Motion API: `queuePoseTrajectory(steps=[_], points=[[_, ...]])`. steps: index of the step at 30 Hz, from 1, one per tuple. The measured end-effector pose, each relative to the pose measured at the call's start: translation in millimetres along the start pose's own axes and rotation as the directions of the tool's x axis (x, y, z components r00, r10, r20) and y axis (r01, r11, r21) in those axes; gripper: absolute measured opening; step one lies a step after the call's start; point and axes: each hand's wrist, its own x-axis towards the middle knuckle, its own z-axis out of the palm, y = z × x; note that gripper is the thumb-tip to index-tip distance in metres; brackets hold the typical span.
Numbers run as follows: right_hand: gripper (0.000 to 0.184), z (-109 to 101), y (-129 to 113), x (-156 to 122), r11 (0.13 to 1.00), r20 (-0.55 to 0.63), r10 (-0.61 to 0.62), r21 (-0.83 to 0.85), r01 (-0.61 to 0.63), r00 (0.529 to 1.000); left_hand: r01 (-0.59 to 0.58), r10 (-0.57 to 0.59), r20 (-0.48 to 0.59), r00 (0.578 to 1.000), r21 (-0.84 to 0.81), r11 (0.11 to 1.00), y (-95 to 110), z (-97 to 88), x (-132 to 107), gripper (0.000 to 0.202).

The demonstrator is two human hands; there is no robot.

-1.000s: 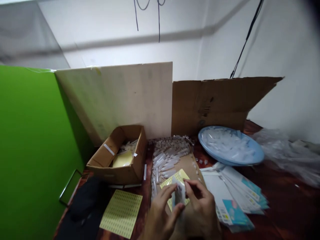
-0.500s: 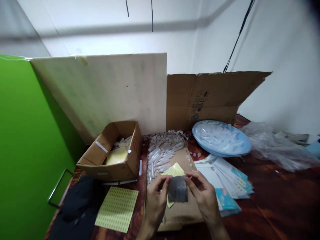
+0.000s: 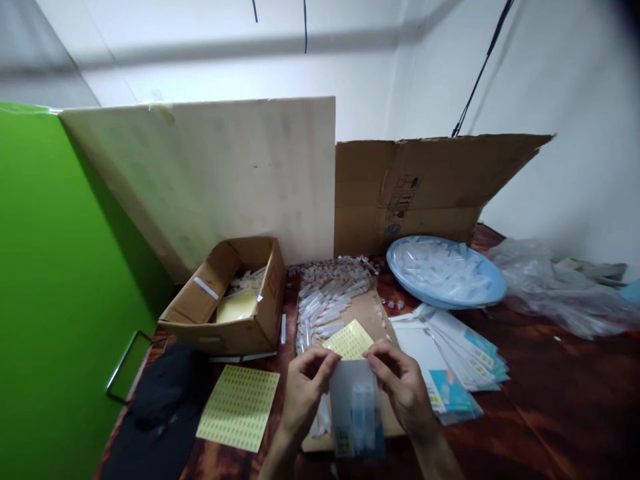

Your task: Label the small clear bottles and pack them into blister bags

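Observation:
My left hand (image 3: 306, 390) and my right hand (image 3: 401, 383) pinch the top edge of a small clear plastic packet (image 3: 356, 408), one hand at each upper corner. The packet hangs toward me and small clear tubes show inside it. Under my hands lies a flat cardboard sheet (image 3: 373, 313) with a yellow sticker sheet (image 3: 349, 340) and a heap of small clear tubes (image 3: 327, 300) on it.
An open cardboard box (image 3: 229, 303) stands at the left, a second yellow sticker sheet (image 3: 239, 408) and a black cloth (image 3: 163, 400) before it. A blue dish (image 3: 445, 270) of tubes and a fan of printed packets (image 3: 457, 363) lie right. Boards stand behind.
The packet has turned from edge-on between my fingers to hanging flat and facing me, held by its top corners. My view has shifted slightly down and left.

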Motion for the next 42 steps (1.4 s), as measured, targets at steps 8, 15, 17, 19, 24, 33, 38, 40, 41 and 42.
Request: queuePoseTrajectory(steps=[8, 15, 17, 19, 24, 33, 38, 40, 41, 42], points=[[0.031, 16, 8, -6, 0.968, 0.003, 0.076, 0.238, -0.074, 0.997, -0.081, 0.08, -0.074, 0.994, -0.007, 0.997, 6, 10.2, -3, 0.038], [0.031, 12, 13, -3, 0.986, 0.039, 0.066, 0.152, -0.071, 0.997, -0.143, 0.148, -0.046, 0.988, 0.095, 0.985, 5, 10.8, 2, 0.033], [0.031, 10, 15, -2, 0.989, 0.051, 0.06, 0.133, -0.066, 0.997, -0.139, 0.143, -0.035, 0.989, 0.1, 0.985, 5, 10.3, 3, 0.033], [0.031, 8, 19, 0, 0.991, 0.06, 0.048, 0.119, -0.055, 0.997, -0.141, 0.144, -0.02, 0.989, 0.105, 0.984, 4, 9.2, 4, 0.033], [0.029, 3, 21, 3, 0.996, 0.029, -0.071, -0.049, 0.073, 0.997, -0.161, 0.154, 0.051, 0.987, 0.158, 0.974, 6, 1.5, 10, 0.032], [0.013, -5, 10, 2, 0.883, -0.12, -0.346, -0.376, 0.28, 0.93, -0.186, 0.222, -0.14, 0.965, 0.236, 0.954, 12, 0.0, 7, 0.015], [0.013, -7, 17, 0, 0.886, -0.087, -0.33, -0.373, 0.276, 0.94, -0.087, 0.096, -0.173, 0.98, 0.054, 0.995, -11, 4.4, 9, 0.022], [0.013, -8, 20, -1, 0.89, -0.063, -0.317, -0.364, 0.274, 0.946, -0.05, 0.05, -0.183, 0.982, 0.008, 0.999, -19, 3.9, 9, 0.021], [0.013, -8, 22, -2, 0.894, -0.057, -0.311, -0.357, 0.271, 0.949, -0.023, 0.019, -0.183, 0.983, -0.02, 1.0, -22, 3.5, 8, 0.021], [0.013, -8, 24, -4, 0.899, -0.056, -0.303, -0.347, 0.266, 0.951, 0.001, -0.009, -0.18, 0.984, -0.044, 0.999, -24, 3.0, 6, 0.021]])
